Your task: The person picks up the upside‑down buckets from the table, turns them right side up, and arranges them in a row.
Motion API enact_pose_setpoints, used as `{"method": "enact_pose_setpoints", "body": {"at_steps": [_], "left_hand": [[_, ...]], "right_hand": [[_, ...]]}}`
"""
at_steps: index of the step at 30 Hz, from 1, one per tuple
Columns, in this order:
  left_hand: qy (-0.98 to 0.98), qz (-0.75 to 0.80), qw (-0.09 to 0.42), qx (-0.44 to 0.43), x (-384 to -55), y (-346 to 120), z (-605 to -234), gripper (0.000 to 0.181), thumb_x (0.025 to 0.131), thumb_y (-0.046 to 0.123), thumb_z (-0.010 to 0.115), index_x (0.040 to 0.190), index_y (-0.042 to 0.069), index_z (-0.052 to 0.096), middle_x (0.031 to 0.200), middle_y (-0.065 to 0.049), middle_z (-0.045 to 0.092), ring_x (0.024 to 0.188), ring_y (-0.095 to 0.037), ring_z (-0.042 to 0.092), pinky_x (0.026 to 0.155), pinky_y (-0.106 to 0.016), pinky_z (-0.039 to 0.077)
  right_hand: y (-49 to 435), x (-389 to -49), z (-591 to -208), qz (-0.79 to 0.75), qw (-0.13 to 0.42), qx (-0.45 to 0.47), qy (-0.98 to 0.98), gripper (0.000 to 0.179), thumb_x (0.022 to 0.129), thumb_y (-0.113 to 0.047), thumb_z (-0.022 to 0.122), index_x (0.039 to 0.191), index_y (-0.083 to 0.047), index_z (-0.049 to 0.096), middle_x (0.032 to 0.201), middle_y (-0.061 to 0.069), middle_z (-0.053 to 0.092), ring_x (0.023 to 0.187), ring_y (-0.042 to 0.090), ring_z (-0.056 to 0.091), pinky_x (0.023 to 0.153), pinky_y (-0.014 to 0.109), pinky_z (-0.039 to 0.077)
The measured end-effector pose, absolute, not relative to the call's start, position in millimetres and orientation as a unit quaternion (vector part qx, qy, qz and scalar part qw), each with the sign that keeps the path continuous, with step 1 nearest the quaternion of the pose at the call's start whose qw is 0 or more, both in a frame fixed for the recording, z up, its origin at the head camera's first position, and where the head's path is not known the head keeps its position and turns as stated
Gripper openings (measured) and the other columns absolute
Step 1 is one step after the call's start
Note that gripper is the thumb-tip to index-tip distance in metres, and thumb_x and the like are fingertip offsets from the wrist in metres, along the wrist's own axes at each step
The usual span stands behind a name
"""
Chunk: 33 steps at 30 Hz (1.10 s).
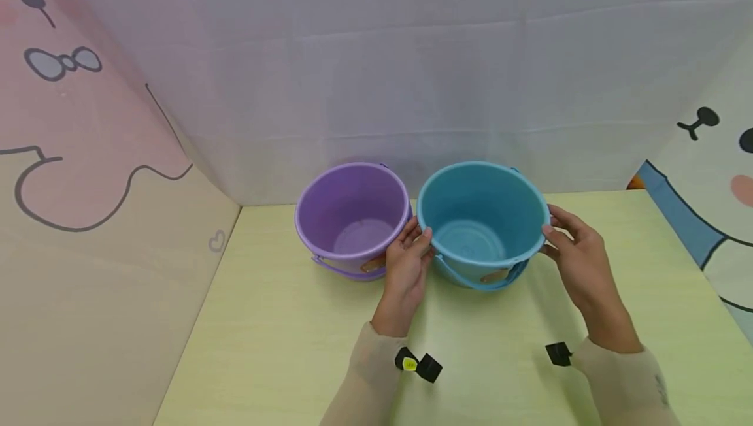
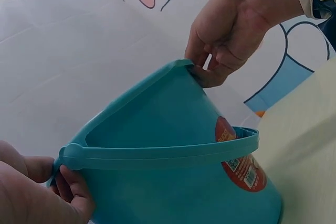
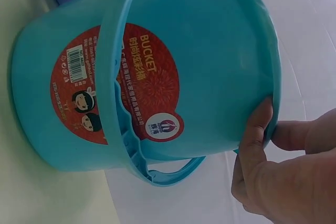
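Observation:
A blue bucket point(image 1: 470, 217) stands on the table with its handle hanging down at the front. My left hand point(image 1: 407, 262) pinches its rim on the left side, thumb over the edge and fingers beneath. On the opposite side my right hand point(image 1: 579, 256) pinches the rim in the same way. The right wrist view shows a red label point(image 3: 152, 82) on the bucket's wall, partly covered by the handle point(image 3: 113, 77). Close on the left stands a purple bucket point(image 1: 353, 210), its handle also lowered; the backs of my left fingers are right by its rim.
The pale yellow-green table point(image 1: 265, 347) meets a white cloth wall point(image 1: 412, 86) just behind both buckets. A panel with a pink cartoon point(image 1: 88, 119) rises on the left, and another cartoon panel point(image 1: 723, 171) stands on the right.

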<state>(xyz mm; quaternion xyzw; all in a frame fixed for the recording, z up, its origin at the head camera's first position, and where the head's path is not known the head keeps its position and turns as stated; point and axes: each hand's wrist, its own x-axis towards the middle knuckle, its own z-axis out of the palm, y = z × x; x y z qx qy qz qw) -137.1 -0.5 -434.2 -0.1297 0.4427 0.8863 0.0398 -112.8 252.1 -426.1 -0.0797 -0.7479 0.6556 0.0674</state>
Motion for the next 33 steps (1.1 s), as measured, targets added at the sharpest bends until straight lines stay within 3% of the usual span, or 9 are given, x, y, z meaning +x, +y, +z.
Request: {"method": "enact_pose_setpoints", "body": {"at_steps": [33], "left_hand": [[0.423, 0.894, 0.027, -0.144, -142.6, 8.8, -435.6, 0.042, 0.103, -0.006, 0.061, 0.144, -0.008, 0.052, 0.111, -0.006, 0.057, 0.094, -0.013, 0.057, 0.078, -0.023, 0.051]], "right_hand": [[251.4, -122.7, -426.2, 0.733, 0.099, -0.084, -0.668, 0.051, 0.11, -0.011, 0.054, 0.155, 0.011, 0.041, 0.118, 0.003, 0.051, 0.101, 0.008, 0.063, 0.079, 0.014, 0.058]]}}
